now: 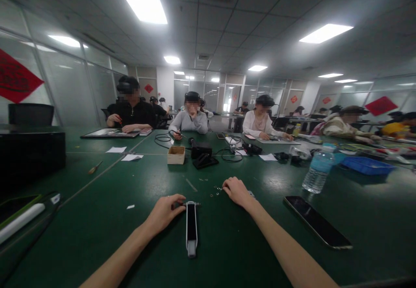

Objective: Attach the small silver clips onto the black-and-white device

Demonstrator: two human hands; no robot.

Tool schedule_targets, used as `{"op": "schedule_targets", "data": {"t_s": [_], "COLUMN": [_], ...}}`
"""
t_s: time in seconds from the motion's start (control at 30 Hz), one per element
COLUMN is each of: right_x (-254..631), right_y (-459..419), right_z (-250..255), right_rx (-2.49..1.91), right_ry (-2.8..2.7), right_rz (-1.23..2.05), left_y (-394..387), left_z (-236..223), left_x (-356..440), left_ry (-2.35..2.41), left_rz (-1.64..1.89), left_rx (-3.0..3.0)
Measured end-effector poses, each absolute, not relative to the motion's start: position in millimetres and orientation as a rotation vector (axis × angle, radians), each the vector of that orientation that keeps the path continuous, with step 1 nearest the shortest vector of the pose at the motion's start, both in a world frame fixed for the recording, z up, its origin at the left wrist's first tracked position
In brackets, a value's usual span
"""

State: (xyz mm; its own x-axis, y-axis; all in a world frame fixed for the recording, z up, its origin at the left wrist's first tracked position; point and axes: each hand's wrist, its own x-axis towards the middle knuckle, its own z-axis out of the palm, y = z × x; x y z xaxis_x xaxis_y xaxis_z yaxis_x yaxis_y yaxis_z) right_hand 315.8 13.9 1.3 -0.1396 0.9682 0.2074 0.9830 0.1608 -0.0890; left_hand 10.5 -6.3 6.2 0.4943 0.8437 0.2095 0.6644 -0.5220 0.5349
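Observation:
A long, narrow device (pixel 191 223) with a black face and white frame lies on the green table in front of me. Across its far end runs a thin metal rod (pixel 199 204), sticking out on both sides. My left hand (pixel 165 213) is closed at the rod's left end, thumb and forefinger pinching there. Several small metal rings (pixel 217 194) are scattered to the right of the device. My right hand (pixel 238 191) rests by them, fingers bent and fingertips down at the nearest ring; what they pinch is hidden. A small grey piece (pixel 251 194) shows partly behind that hand.
On the right are a phone (pixel 316 220), a water bottle (pixel 319 170) and a blue tray (pixel 367 165). Farther ahead stand a small cardboard box (pixel 176 155) and a black device (pixel 202 151) with cables. A screwdriver (pixel 95 168) lies left. Several people sit across the table.

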Motion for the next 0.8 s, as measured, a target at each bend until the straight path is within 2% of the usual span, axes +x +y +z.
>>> {"op": "schedule_targets", "data": {"t_s": [0.33, 0.8], "right_x": [305, 241], "right_y": [3, -28], "right_z": [7, 9], "right_rx": [-1.806, -1.350], "right_ry": [-2.168, -2.300], "right_rz": [-0.271, -0.301], "left_y": [-6, -12], "left_z": [5, 15], "left_x": [9, 12], "left_ry": [1.257, 1.300], "left_rz": [0.633, 0.582], "left_rx": [2.377, 2.419]}}
